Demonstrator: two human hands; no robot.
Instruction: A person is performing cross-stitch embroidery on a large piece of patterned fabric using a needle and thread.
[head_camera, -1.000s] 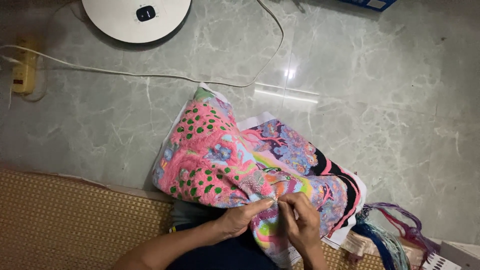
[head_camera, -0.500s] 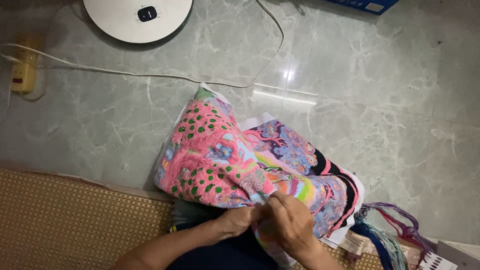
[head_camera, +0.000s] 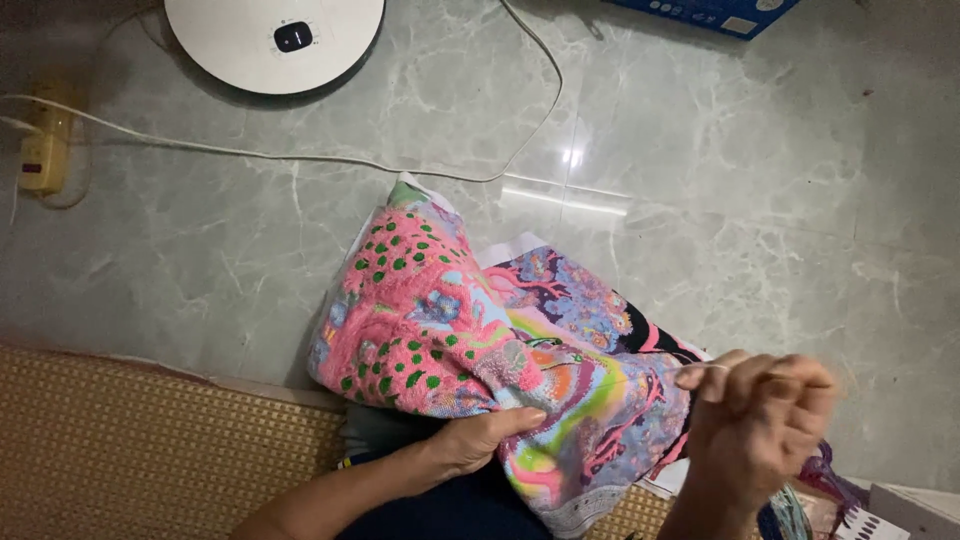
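Nearest the camera, the left hand (head_camera: 480, 440) pinches the lower fold of the bright pink, green and rainbow-coloured cross-stitch canvas (head_camera: 470, 340), thumb on top and fingers tucked beneath, so that grip is closed on the fabric and steadies it over the lap. Just right of it, the right hand (head_camera: 760, 425) is raised off the cloth, its fingers curled tight together as if nipping something fine; it looks like a thin thread or needle, but the blur hides it, so I cannot tell what that grip holds. Here is the relation that matters: the canvas lies to the left of and below the right hand, its long axis slanting from upper left down to lower right, and the stitched edge close to the left thumb is the part nearest the raised right hand. Below right, a bundle of coloured embroidery threads (head_camera: 815, 480) rests beside the woven straw mat (head_camera: 150, 440). Farther out on the grey marble floor (head_camera: 750, 180) runs a white cable (head_camera: 300, 157) towards the round white appliance base (head_camera: 250, 40).
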